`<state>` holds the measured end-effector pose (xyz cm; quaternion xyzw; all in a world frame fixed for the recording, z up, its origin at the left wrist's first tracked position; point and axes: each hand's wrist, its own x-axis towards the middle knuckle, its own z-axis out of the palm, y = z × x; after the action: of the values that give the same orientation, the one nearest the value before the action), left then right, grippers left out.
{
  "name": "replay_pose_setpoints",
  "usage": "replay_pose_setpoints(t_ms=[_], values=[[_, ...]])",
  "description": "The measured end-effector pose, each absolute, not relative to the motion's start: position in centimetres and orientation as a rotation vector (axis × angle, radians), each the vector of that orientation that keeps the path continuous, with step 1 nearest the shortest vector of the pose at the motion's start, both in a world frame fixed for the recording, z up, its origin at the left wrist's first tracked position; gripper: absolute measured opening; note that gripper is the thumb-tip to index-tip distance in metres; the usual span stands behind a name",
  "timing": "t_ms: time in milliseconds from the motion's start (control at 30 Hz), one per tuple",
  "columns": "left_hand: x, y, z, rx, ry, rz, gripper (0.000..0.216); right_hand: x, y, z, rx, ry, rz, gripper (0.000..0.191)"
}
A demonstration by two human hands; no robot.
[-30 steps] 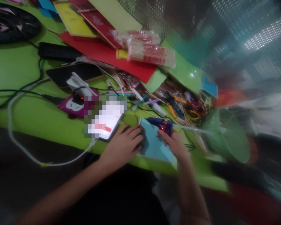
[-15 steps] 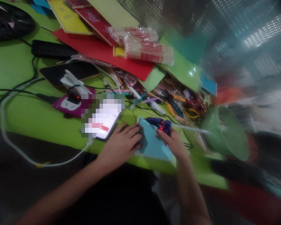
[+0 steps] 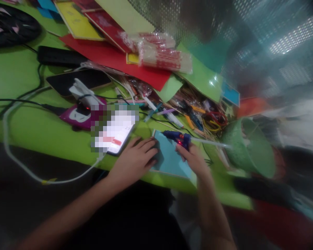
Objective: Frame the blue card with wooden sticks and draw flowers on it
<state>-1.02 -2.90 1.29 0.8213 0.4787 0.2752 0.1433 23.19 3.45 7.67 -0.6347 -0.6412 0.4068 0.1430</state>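
Note:
My right hand (image 3: pixel 192 159) is closed around a blue glue gun (image 3: pixel 177 137) with a small red light and a clear glue stick out the back. Its nozzle points left over the top of a light blue card (image 3: pixel 169 159) that lies near the front edge of the green table (image 3: pixel 33 128). My left hand (image 3: pixel 134 160) lies flat with fingers stretched out on the card's left edge, pressing it down. A lit phone (image 3: pixel 117 133) rests just left of that hand.
Red, green and yellow paper sheets (image 3: pixel 114 57) and wrapped stick packs (image 3: pixel 163 55) are piled at the back. Pens, scissors and sticks (image 3: pixel 198 116) lie in a heap behind the card. A green bucket (image 3: pixel 250 149) lies at right. Cables, a power strip (image 3: pixel 58 57) and chargers occupy the left.
Almost nothing moved. My view shifted slightly; both hands stay on the blue card with the glue gun near its upper edge.

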Motion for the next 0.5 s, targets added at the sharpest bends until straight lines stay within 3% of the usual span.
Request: replay_pose_setpoints(t_ms=[500], values=[[-1.0,-2.9,1.2,2.38,1.372,0.773,0.019,22.8,3.7,8.1,-1.846,-1.929,1.113,0.043]])
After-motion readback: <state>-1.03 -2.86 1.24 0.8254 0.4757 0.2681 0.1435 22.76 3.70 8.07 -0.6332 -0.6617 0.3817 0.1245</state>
